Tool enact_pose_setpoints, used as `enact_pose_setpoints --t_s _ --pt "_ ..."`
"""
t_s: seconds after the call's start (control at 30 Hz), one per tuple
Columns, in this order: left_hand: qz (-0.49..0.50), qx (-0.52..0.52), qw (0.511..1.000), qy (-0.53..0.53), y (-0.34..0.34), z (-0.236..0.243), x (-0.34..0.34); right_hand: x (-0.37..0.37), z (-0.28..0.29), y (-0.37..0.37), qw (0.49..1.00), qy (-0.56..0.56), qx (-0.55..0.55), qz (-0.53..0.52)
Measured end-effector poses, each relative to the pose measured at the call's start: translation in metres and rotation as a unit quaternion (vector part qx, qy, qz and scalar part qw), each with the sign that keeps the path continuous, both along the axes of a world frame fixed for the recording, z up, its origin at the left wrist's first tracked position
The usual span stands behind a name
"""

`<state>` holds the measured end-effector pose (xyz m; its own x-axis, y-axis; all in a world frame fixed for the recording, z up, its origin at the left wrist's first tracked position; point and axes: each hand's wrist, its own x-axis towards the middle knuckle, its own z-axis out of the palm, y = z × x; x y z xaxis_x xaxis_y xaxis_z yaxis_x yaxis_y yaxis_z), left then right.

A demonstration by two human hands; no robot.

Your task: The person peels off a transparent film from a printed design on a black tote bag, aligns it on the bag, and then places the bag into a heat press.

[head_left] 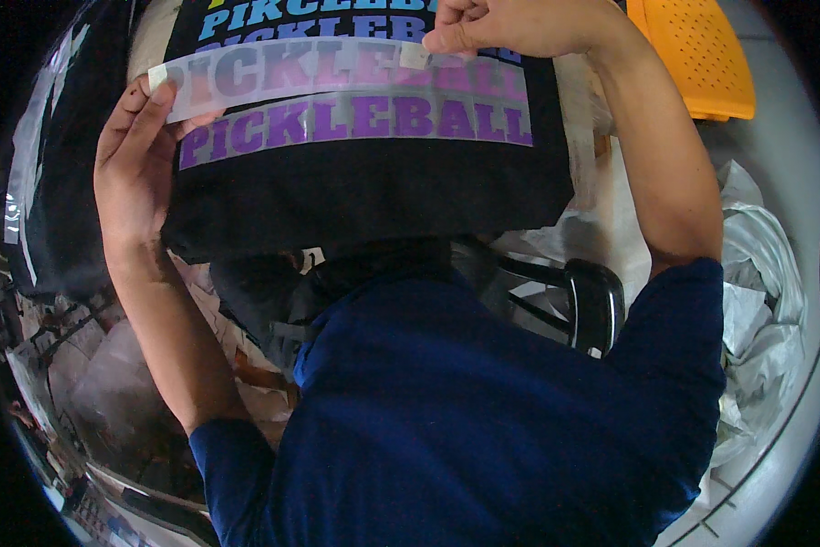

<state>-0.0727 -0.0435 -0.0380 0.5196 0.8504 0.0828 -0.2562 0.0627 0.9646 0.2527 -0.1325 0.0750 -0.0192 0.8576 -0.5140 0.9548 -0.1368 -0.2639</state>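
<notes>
A black piece of fabric (pixel 383 191) lies in front of me, printed with rows of block letters that run from yellow and blue to pink and purple. A translucent film strip (pixel 287 75) stretches slantwise across the pink row. My left hand (pixel 141 150) pinches the strip's left end at a small white tab, between thumb and fingers. At the upper right, my right hand (pixel 506 27) is closed, its thumb at a second pale tab (pixel 415 56) on the strip. Some of the right fingers are hidden behind the hand. Below the strip, the purple letter row (pixel 355 125) is in plain sight.
To the left hangs or lies more black fabric (pixel 72 173) with shiny film strips. A yellow perforated plastic basket (pixel 697 59) stands at the upper right. Crumpled whitish plastic (pixel 761 292) lies on the right, and a black chair armrest (pixel 595 301) is beside my body.
</notes>
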Motion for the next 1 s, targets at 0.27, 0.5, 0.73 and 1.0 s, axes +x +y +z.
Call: enact_pose_setpoints --t_s 0.27,0.5,0.73,1.0 --pt "0.005 0.011 1.000 0.002 0.002 -0.002 -0.002 0.004 0.008 -0.011 0.998 -0.031 -0.042 -0.035" --pt "0.014 0.005 1.000 0.013 0.003 -0.003 -0.004 0.032 -0.011 -0.025 0.998 0.050 -0.024 -0.014" --pt "-0.010 0.006 1.000 -0.012 0.007 -0.006 -0.005 0.026 0.001 -0.030 0.999 0.030 -0.019 -0.024" --pt "0.030 0.000 0.999 -0.021 0.006 -0.007 -0.015 0.024 0.007 -0.038 0.997 0.043 -0.009 -0.065"
